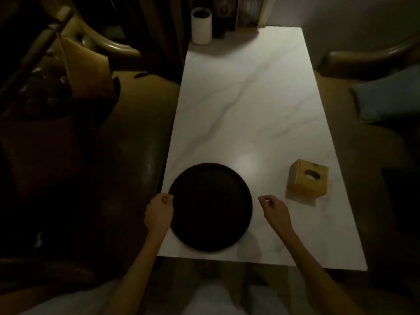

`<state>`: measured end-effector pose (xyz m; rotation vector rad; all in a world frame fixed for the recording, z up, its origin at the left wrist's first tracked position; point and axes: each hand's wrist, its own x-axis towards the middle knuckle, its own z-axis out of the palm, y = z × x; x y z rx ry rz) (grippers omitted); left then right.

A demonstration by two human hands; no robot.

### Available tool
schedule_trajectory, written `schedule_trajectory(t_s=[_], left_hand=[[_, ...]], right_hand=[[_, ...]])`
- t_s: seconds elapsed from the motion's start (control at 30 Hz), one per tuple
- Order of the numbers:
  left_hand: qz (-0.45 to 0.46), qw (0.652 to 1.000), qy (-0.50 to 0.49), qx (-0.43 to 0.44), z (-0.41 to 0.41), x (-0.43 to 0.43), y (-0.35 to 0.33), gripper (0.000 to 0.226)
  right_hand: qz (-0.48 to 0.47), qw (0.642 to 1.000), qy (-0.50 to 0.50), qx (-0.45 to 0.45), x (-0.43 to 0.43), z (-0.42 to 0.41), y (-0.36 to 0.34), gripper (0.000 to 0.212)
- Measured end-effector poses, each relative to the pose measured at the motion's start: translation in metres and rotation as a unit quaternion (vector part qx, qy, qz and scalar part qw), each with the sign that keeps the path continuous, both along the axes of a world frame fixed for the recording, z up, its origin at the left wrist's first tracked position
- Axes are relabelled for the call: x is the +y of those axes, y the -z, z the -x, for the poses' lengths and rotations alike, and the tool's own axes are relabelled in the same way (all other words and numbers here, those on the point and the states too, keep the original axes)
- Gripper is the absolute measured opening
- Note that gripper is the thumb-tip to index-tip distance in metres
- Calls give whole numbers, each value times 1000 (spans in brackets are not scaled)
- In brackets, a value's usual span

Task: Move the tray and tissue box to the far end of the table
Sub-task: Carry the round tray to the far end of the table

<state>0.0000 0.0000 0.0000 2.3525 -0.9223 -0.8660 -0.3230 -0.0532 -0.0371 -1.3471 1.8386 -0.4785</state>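
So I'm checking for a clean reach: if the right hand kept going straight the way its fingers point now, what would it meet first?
Probably the tray. The right hand points leftward, a bare strip of table between fingertips and rim; its height above the table is unclear. The tissue box sits off that line.

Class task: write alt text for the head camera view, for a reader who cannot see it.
Two hands, left and right, reach either side of a round black tray at the near end of a white table; a wooden tissue box sits to its right.

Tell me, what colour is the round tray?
Black, or very dark; the tray shows in the head view.
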Motion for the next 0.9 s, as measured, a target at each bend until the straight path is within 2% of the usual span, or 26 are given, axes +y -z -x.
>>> schedule_trajectory(t_s=[0.1, 0.2, 0.27, 0.53, 0.7, 0.9], left_hand=[[-59, 998, 12, -12, -17, -21, 43, 28], [-103, 990, 72, -65, -34, -34, 86, 32], [-125, 982, 101, -101, -43, -40, 111, 33], [-156, 980, 112, -56, -64, -47, 166, 18], [-168, 974, 147, -37, -67, -50, 167, 13], [-209, 961, 179, -45, -61, -53, 136, 12]], right_hand=[[-92, 995, 43, 19, -12, -13, 37, 30], [-172, 980, 98, 14, -17, -21, 68, 33], [-184, 976, 117, 12, -22, -25, 82, 35], [-208, 972, 106, 8, -33, -27, 122, 37], [-196, 975, 102, 15, -25, -22, 123, 33], [-217, 973, 80, 11, -21, -16, 89, 28]])
